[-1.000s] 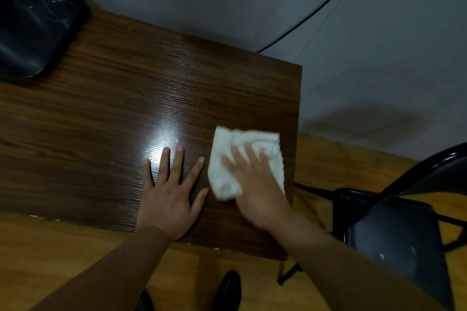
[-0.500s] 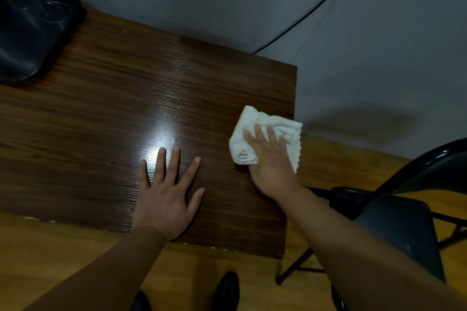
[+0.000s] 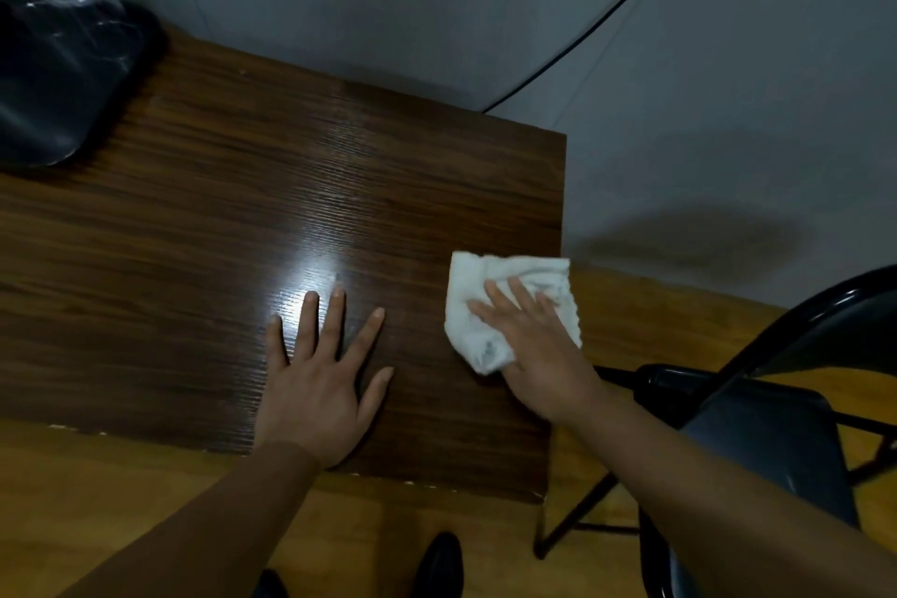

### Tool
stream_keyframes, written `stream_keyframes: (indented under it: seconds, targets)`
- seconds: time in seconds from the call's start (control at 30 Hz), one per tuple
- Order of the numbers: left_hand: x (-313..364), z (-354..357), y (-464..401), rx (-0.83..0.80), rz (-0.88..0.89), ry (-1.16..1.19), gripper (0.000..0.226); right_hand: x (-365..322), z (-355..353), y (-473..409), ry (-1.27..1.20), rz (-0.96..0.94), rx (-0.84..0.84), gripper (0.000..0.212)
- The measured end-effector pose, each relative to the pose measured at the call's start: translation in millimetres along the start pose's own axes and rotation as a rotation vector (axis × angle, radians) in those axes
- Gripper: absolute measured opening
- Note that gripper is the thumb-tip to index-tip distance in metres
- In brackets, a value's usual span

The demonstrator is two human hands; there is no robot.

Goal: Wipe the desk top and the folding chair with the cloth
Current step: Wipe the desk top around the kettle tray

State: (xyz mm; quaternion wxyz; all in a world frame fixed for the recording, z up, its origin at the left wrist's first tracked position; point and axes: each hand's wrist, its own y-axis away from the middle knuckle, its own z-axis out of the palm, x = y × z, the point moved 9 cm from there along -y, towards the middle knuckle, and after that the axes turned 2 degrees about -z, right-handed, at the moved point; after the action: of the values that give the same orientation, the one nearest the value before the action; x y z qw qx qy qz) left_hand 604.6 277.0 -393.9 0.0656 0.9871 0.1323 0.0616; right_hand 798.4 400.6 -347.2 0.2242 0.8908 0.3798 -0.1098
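I see the dark glossy desk (image 3: 204, 189): left hand (image 3: 315, 384) spread flat, right hand (image 3: 539, 354) flat on cloth (image 3: 485, 301) (3 o'clock edge), chair (image 3: 757, 442) beyond.

cloth (image 3: 505, 301) on desk (image 3: 242, 209) (right edge), chair (image 3: 757, 442) right

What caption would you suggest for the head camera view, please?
Right hand presses a white cloth at the desk's right edge; left hand rests flat beside it.

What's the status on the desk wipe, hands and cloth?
Left hand flat on desk. Right hand pressing cloth flat at desk's right edge. Chair untouched. Dark bag on far left corner.
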Motion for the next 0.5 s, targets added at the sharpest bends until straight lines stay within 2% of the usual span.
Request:
stream_keyframes:
  seconds: [0.13,0.27,0.37,0.4,0.43,0.5]
  targets:
    - [-0.8,0.5,-0.4,0.01,-0.001,0.006,0.068,-17.4,-11.4,-20.0,-0.241,0.147,0.031,0.057]
    - [-0.2,1.7,0.3,0.026,0.003,0.003,0.067,-22.5,-30.6,-0.4,-0.743,0.273,-0.056,0.027]
    - [-1.6,3.3,-0.5,0.028,0.001,0.005,0.067,-18.3,-40.8,21.7,-1.272,0.308,-0.073,0.031]
    - [-1.6,3.7,-0.6,0.028,0.002,0.004,0.067,-13.7,-40.9,27.8,-1.372,0.312,-0.078,0.035]
    - [-1.5,3.9,-0.6,0.027,0.004,0.001,0.067,-7.0,-39.7,31.7,-1.372,0.33,-0.069,0.038]
    - [-1.2,3.4,0.0,0.025,0.004,-0.002,0.067,14.5,-34.2,33.7,-1.115,0.449,-0.018,0.049]
